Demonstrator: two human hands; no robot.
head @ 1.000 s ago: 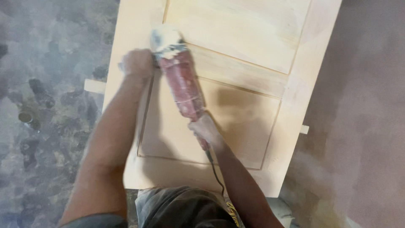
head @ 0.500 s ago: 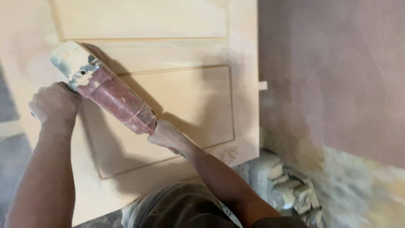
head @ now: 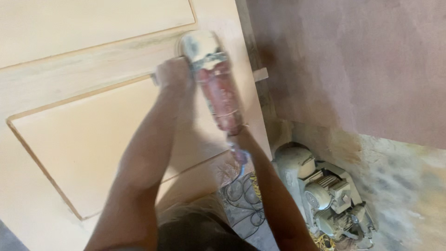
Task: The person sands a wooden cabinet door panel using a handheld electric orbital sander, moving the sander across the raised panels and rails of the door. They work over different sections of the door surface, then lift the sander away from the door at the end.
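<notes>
2 hands on the sander point(head: 214, 83), upper centre of frame | left hand point(head: 173, 74) closed on its side grip, right hand point(head: 236, 135) wrapped round the rear | head on the door point(head: 83, 135) rail | panels look smooth, dust-coated; remaining area unclear.

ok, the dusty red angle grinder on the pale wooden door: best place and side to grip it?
Two-handed, as shown. Right hand wraps the narrow rear of the dusty red angle grinder, coming from behind where the cord exits. Left hand comes in from the left at the pale head, by the side grip. The body is long and slim; the head presses on the pale wooden door.
</notes>
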